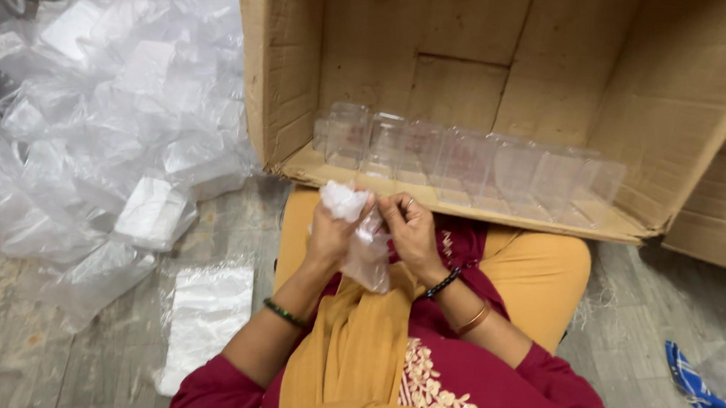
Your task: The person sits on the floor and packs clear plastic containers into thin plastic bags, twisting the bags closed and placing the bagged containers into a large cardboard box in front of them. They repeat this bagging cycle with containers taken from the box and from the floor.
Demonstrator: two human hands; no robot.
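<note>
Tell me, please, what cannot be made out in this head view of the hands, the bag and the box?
- Clear plastic bag: the left hand and right hand cover its top; contents unclear.
- Cardboard box: top cut off by the frame edge.
- Clear containers: transparent and overlapping, count uncertain.
- Blue item: cut off at the right edge.

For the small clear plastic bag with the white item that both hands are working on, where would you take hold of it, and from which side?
Probably at the loose lower part of the clear bag, coming from below and in front. The left hand and right hand already crowd its bunched top, where the white item sits. The film hangs slack and free beneath them, so a pinch grip there should meet nothing else.
</note>
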